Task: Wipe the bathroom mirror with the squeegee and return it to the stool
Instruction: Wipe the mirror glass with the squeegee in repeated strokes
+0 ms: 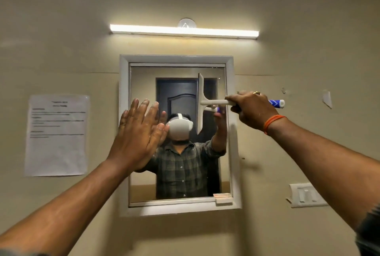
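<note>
Two bare forearms reach up from the bottom corners toward the wall. At the end of one, the left hand is flat with straight fingers together, palm against the left side of the white-framed rectangular bathroom mirror, overlapping the frame's left edge. The right hand, with an orange band at the wrist and a ring on one finger, is curled tightly round the handle of the white plastic squeegee with a blue-and-white grip end. That handle runs level across the mirror's right frame edge, and the blade stands upright against the glass in the upper right part, its top just below the upper frame edge. Open glass lies between the blade and the left hand, and below the blade down to the bottom edge.

Above the mirror glows a long white tube light. A printed paper notice is stuck on the beige wall to the left, well apart from the frame, and a white switch plate sits lower right.
</note>
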